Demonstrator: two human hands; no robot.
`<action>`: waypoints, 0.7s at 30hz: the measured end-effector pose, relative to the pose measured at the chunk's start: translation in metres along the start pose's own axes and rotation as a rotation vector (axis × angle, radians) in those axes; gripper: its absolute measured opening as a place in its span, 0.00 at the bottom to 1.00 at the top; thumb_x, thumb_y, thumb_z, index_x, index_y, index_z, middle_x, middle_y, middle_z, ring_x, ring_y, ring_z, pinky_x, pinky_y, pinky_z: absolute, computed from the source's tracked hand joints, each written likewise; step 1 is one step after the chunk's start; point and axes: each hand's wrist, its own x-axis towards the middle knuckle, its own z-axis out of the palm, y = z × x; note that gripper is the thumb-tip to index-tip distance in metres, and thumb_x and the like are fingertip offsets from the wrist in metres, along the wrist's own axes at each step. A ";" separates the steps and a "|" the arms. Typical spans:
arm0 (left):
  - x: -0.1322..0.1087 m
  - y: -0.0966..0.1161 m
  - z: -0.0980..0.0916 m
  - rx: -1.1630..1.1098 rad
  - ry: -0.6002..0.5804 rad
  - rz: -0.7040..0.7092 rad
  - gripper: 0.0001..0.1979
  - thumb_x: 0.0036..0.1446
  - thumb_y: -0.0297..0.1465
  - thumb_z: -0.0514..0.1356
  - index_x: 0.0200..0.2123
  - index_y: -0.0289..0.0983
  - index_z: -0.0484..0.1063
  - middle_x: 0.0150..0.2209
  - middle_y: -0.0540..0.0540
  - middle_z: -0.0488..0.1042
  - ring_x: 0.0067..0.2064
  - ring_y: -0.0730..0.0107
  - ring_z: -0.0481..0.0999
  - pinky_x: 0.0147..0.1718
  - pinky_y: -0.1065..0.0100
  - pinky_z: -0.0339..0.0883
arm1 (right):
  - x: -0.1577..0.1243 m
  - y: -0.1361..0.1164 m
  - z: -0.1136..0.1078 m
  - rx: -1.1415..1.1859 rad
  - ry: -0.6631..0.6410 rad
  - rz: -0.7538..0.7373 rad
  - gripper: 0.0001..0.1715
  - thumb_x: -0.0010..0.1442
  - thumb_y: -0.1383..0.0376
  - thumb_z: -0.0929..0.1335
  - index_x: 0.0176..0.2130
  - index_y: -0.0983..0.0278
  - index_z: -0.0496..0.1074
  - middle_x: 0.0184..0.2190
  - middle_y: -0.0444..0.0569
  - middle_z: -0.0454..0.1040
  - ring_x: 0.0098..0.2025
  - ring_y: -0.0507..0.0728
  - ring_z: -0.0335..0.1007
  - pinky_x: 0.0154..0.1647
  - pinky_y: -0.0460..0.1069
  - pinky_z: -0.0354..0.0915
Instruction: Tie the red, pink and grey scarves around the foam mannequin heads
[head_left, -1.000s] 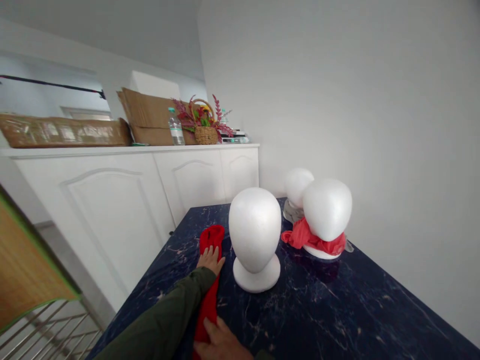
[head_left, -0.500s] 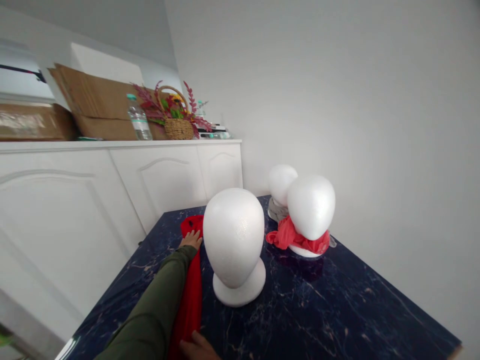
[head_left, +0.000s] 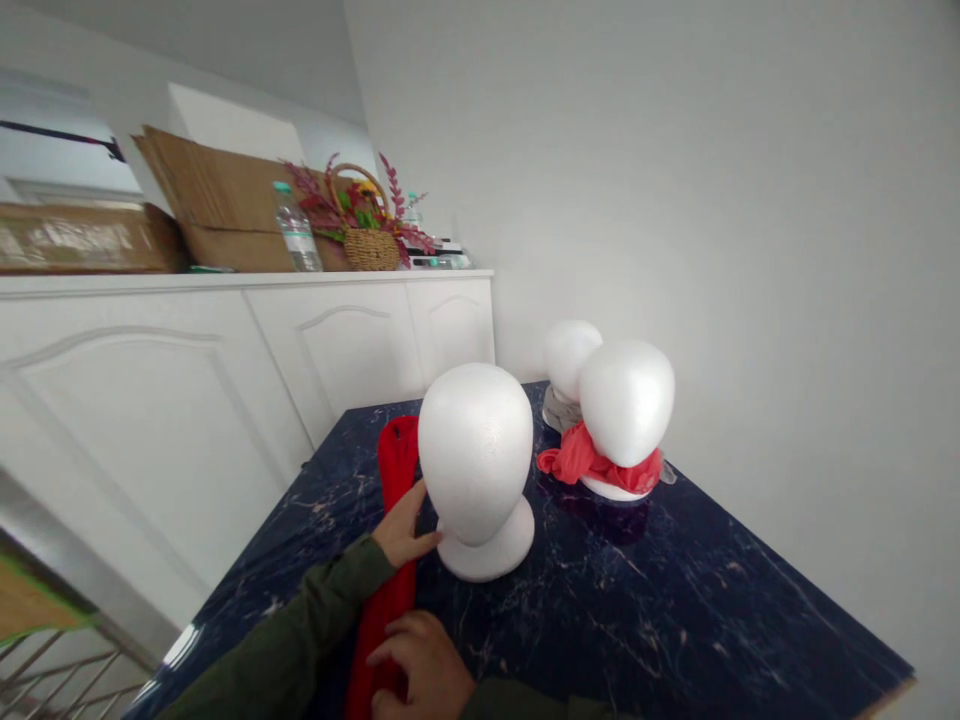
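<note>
A white foam mannequin head stands upright on the dark blue marbled tabletop. A long, narrow folded red cloth, like a scarf, runs along its left side toward me. Over the cloth, my left hand is open, its fingers and thumb spread beside the head's left side and base; whether they touch the foam is unclear. Nearer to me, my right hand rests at the cloth's near part, fingers bent and apart, with red fabric showing between fingers and thumb.
Behind to the right stand two more foam heads, one with a coral scarf around its neck, the other with a grey cloth. White cabinets line the left, carrying a bottle, cardboard and a flower basket.
My left hand has drawn back along the red cloth toward me, beside the foam head's base. My right hand has come further into view. The camera view has shifted slightly.
</note>
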 end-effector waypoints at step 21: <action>0.016 -0.022 -0.059 0.272 0.577 -0.560 0.34 0.39 0.36 0.64 0.50 0.31 0.58 0.54 0.39 0.62 0.58 0.52 0.55 0.57 0.55 0.50 | 0.000 -0.012 -0.009 -0.091 -0.124 0.015 0.19 0.43 0.74 0.64 0.36 0.62 0.72 0.42 0.49 0.69 0.47 0.55 0.61 0.50 0.49 0.55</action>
